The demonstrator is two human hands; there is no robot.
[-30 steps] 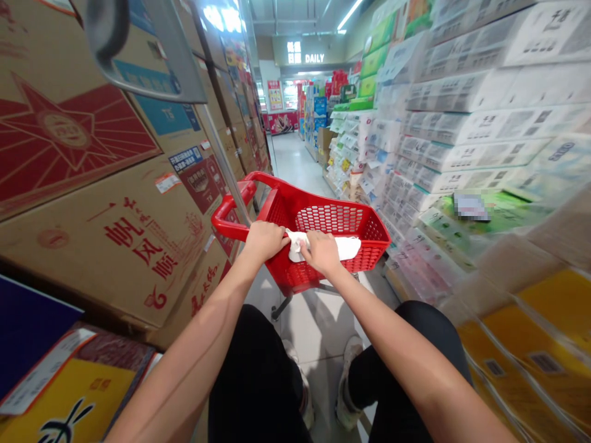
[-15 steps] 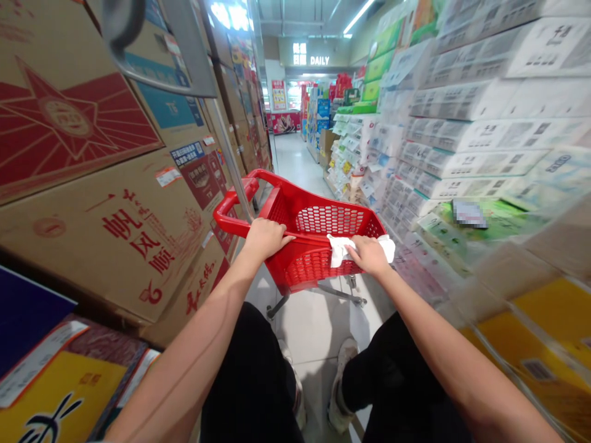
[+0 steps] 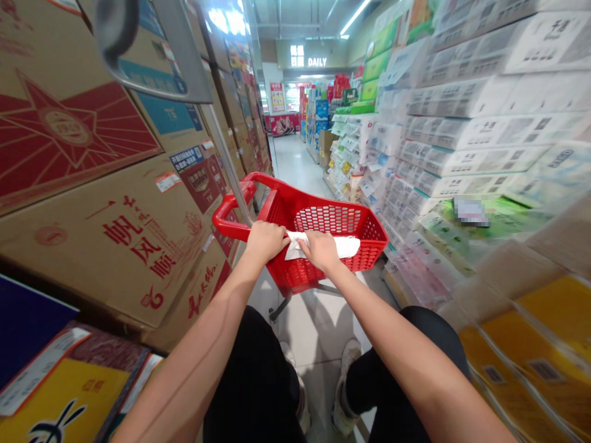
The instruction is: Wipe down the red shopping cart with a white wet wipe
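A red shopping cart (image 3: 295, 212) with perforated basket walls stands in front of my legs, turned sideways in the aisle. My left hand (image 3: 268, 240) is closed over the near rim of its basket, close to the handle end. On the same rim, just to the right of it, my right hand (image 3: 323, 249) presses a white cloth (image 3: 347, 247) against the red plastic. The cloth sticks out on both sides of the right hand, and its left end comes close to the left fingers. Parts of the rim are hidden under both hands.
Stacked cartons (image 3: 138, 240) line the left side, with a grey metal pole (image 3: 226, 154) beside them. White tissue packs (image 3: 471, 147) are piled on the right, with yellow packs (image 3: 517, 338) lower down. A pale tiled floor (image 3: 290, 154) runs ahead between the stacks.
My right hand has slid left along the cart's rim with the white cloth, from the far right end to near my left hand. The left hand keeps its place.
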